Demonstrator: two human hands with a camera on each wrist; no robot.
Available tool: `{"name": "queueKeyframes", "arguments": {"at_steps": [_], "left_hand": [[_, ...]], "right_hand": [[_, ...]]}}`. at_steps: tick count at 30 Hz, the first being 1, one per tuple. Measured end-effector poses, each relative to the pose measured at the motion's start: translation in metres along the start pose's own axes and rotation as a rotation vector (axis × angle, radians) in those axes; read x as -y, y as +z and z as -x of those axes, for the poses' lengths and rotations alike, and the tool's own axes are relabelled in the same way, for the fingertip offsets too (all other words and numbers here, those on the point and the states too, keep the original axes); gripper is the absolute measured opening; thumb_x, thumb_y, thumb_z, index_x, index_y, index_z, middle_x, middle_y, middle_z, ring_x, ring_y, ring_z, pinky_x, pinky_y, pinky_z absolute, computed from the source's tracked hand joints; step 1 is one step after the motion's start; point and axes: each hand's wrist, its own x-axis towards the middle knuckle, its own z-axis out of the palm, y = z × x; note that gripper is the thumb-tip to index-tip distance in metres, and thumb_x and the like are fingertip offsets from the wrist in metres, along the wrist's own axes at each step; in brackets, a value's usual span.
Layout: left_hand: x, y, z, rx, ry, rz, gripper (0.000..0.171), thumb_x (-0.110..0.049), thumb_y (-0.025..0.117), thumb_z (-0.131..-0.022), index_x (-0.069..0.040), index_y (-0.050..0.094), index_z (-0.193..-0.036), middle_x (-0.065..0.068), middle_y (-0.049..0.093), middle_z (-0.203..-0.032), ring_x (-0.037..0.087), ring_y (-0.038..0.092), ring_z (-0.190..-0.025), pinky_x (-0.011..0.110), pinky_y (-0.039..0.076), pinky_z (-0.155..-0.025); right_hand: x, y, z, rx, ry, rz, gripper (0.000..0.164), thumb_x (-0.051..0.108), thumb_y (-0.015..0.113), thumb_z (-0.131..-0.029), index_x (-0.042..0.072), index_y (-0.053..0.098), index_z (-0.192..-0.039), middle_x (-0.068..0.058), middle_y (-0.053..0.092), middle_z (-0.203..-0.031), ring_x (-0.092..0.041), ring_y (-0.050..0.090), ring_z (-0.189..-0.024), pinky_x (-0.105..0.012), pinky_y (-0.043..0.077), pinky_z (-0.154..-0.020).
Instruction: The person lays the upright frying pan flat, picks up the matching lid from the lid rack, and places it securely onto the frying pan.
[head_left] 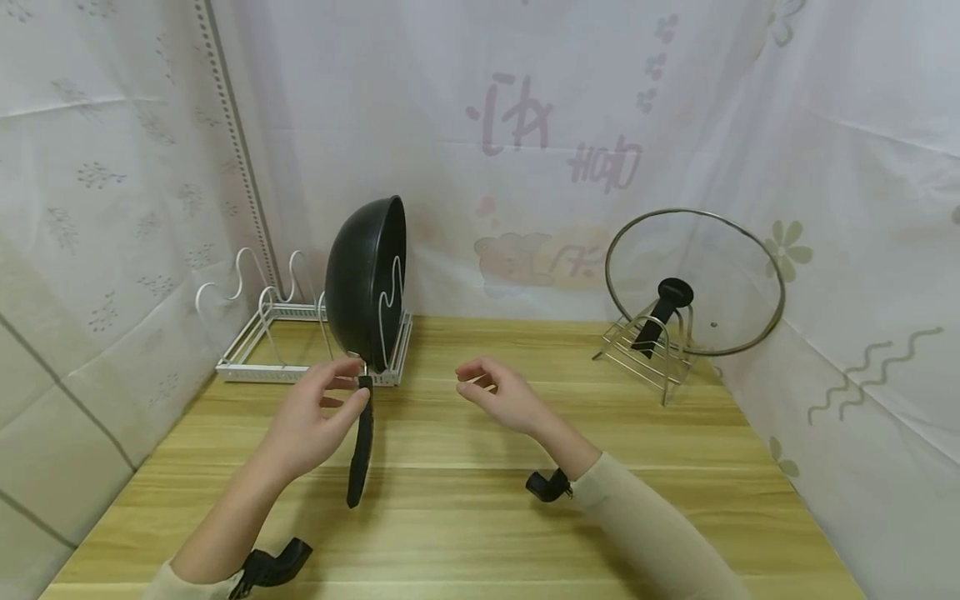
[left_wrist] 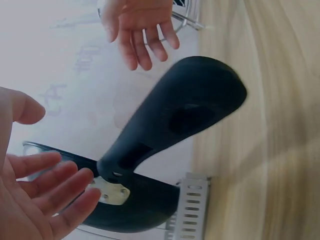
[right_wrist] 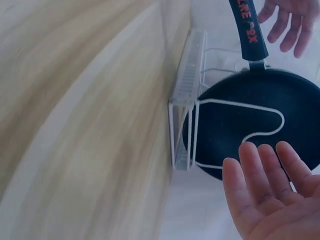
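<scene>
A black frying pan [head_left: 351, 279] stands on its edge in a white wire rack [head_left: 262, 375], its handle [head_left: 362, 454] jutting toward me. Beside the top of that handle is my left hand [head_left: 307, 425], fingers loosely bent. In the left wrist view the left hand [left_wrist: 45, 195] has spread fingers with nothing between them, and the handle passes in front of the pan's rivet plate [left_wrist: 111, 192]. My right hand [head_left: 510, 396] hovers right of the pan, holding nothing. Its fingers [right_wrist: 260, 175] overlap the pan's inner face in the right wrist view.
At the back right, a glass lid [head_left: 727, 275] with a black knob [head_left: 675, 292] leans upright in a small metal wire stand [head_left: 667, 367]. White patterned sheets [head_left: 450, 100] hang behind and beside the wood-grain table [head_left: 465, 517]. Black mounts [head_left: 281, 562] sit at both wrists.
</scene>
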Motion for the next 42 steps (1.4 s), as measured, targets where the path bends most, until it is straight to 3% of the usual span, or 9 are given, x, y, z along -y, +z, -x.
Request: {"name": "queueKeyframes", "arguments": {"at_steps": [8,12,15,19,26,29,35,42], "left_hand": [[0.008,0.001,0.006,0.029,-0.155,0.036,0.058,-0.029,0.066,-0.11,0.001,0.052,-0.157,0.024,0.058,-0.151,0.044,0.065,-0.13,0.06,0.059,-0.102],[0.013,0.001,0.01,0.072,-0.256,0.052,0.062,-0.034,0.065,-0.11,0.001,0.049,-0.16,0.026,0.061,-0.149,0.047,0.065,-0.131,0.06,0.059,-0.101],[0.017,0.002,0.013,0.11,-0.322,0.089,0.064,-0.037,0.063,-0.111,0.001,0.047,-0.161,0.027,0.062,-0.146,0.045,0.067,-0.129,0.049,0.063,-0.094],[0.019,0.008,0.015,0.155,-0.398,0.215,0.065,-0.034,0.062,-0.112,0.005,0.044,-0.161,0.029,0.062,-0.144,0.038,0.071,-0.123,0.035,0.065,-0.086],[0.021,0.026,0.018,0.241,-0.536,0.412,0.065,-0.034,0.06,-0.113,0.009,0.04,-0.158,0.026,0.065,-0.138,0.026,0.071,-0.113,0.038,0.061,-0.087],[0.022,0.031,0.02,0.275,-0.586,0.499,0.059,-0.034,0.06,-0.112,0.008,0.044,-0.151,0.019,0.071,-0.126,0.023,0.074,-0.105,0.039,0.06,-0.084],[0.024,0.037,0.025,0.367,-0.658,0.701,0.039,-0.031,0.062,-0.11,0.003,0.055,-0.129,0.006,0.068,-0.106,0.022,0.073,-0.096,0.037,0.065,-0.077],[0.03,0.042,0.03,0.439,-0.682,0.803,0.024,-0.031,0.062,-0.11,-0.007,0.061,-0.114,0.0,0.069,-0.095,0.014,0.071,-0.086,0.032,0.062,-0.076]], "right_hand": [[0.002,0.016,-0.01,0.093,0.016,-0.26,0.044,0.035,0.061,-0.112,0.007,0.063,-0.147,-0.018,0.064,-0.146,-0.042,0.066,-0.13,-0.057,0.058,-0.109],[0.004,0.024,-0.014,0.131,0.057,-0.342,0.046,0.036,0.06,-0.113,0.008,0.061,-0.149,-0.02,0.061,-0.149,-0.041,0.065,-0.133,-0.054,0.058,-0.11],[0.005,0.031,-0.016,0.152,0.087,-0.385,0.047,0.036,0.059,-0.113,0.008,0.06,-0.15,-0.023,0.059,-0.152,-0.036,0.066,-0.131,-0.053,0.058,-0.111],[0.005,0.039,-0.018,0.145,0.112,-0.427,0.048,0.036,0.06,-0.112,0.007,0.06,-0.149,-0.026,0.058,-0.154,-0.035,0.066,-0.131,-0.048,0.059,-0.11],[0.01,0.048,-0.027,0.087,0.148,-0.53,0.047,0.033,0.058,-0.113,0.001,0.062,-0.147,-0.022,0.064,-0.148,-0.045,0.065,-0.134,-0.047,0.061,-0.108],[0.012,0.054,-0.031,0.093,0.161,-0.569,0.048,0.031,0.055,-0.114,-0.001,0.06,-0.149,-0.027,0.061,-0.152,-0.048,0.062,-0.138,-0.049,0.06,-0.11],[0.019,0.066,-0.042,0.126,0.205,-0.668,0.058,0.03,0.058,-0.113,-0.009,0.05,-0.155,-0.033,0.054,-0.156,-0.05,0.058,-0.143,-0.046,0.059,-0.111],[0.027,0.084,-0.056,0.18,0.267,-0.794,0.056,0.028,0.058,-0.112,-0.008,0.052,-0.154,-0.035,0.054,-0.157,-0.051,0.057,-0.145,-0.051,0.056,-0.116]]}}
